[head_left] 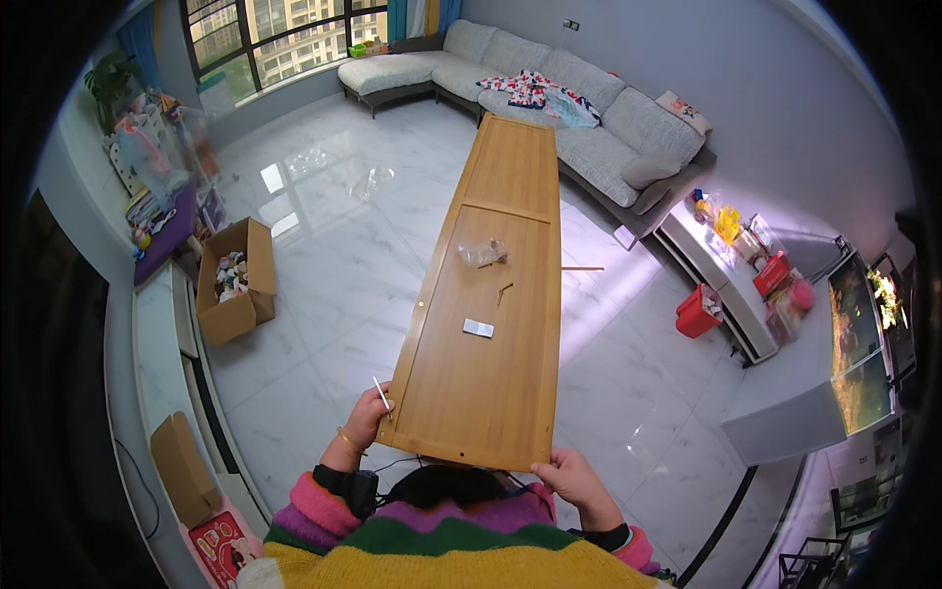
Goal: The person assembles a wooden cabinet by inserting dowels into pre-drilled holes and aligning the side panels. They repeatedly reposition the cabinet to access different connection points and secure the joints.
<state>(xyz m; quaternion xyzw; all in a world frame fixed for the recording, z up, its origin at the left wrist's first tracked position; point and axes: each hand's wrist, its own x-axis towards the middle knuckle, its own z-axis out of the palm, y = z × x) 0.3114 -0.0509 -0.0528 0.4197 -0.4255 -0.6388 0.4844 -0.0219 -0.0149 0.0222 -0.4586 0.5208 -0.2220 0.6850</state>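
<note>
A long wooden panel [471, 393] with a raised frame stretches away in front of me. My left hand [367, 416] is closed at its near left corner, with a thin white rod [381, 394] upright in the fingers. My right hand [575, 478] grips the near right corner, thumb on top, other fingers hidden below. On the panel lie a small silver-grey rectangular piece [479, 328], a few thin brass-coloured pieces [504, 293] and a clear plastic bag [479, 255] of small parts. A slim brown stick [584, 268] shows past the right edge.
Beyond the panel stands a grey sofa [461, 74] with patterned cloth on it. An open cardboard box [257, 285] full of small items is at left. To the right are a red bin [698, 312] and a low white cabinet [721, 285]. Crumpled clear plastic [374, 181] lies on the tiled floor.
</note>
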